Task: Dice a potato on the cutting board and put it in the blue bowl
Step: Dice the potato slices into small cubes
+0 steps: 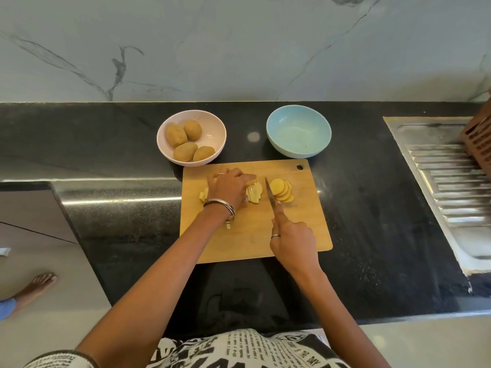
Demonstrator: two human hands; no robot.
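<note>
Your left hand [228,191] wears a thin ring [220,174] on one of its fingers and metal bangles [220,205] behind them at the wrist. Your right hand [292,241] has one silver band [275,236]. Your top [239,349] is white with black newspaper print.

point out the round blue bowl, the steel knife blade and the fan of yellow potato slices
round blue bowl [276,139]: head view, left inner wall
steel knife blade [269,192]: head view, mid-blade
fan of yellow potato slices [277,186]: head view, top slice

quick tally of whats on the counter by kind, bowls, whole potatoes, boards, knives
bowls: 2 (pink bowl, blue bowl)
whole potatoes: 4, all in the pink bowl
boards: 1 (cutting board)
knives: 1 (knife)
total: 8
</note>
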